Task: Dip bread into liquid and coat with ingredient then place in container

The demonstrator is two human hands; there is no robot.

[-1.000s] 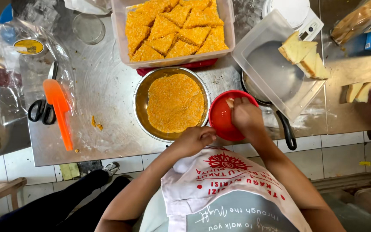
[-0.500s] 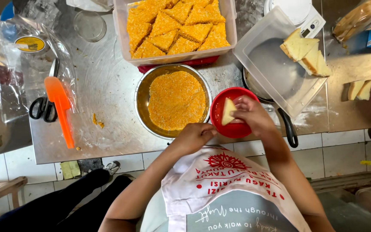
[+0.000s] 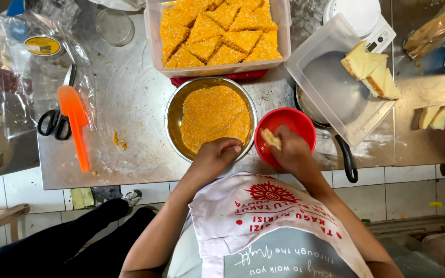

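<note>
My right hand (image 3: 293, 150) holds a pale triangular bread piece (image 3: 270, 138) at the near left side of a red bowl (image 3: 297, 122). My left hand (image 3: 216, 156) rests with curled fingers on the near rim of a metal bowl (image 3: 173, 110) filled with orange breadcrumbs (image 3: 212, 117). Behind the metal bowl, a clear plastic tub (image 3: 153, 36) holds several orange crumb-coated triangles (image 3: 222, 31). To the right, a clear lid (image 3: 330, 87) carries a few plain bread slices (image 3: 369, 67).
An orange spatula (image 3: 75, 123) and black-handled scissors (image 3: 55, 121) lie at the left beside a plastic bag (image 3: 11, 67). A dark pan handle (image 3: 347, 157) sticks out near the counter's front edge. More bread pieces (image 3: 432, 116) lie at the right. A white scale (image 3: 359, 15) stands behind the lid.
My right hand has shifted left and nearer within the red bowl with the bread piece. My left hand has moved forward onto the metal bowl's near rim.
</note>
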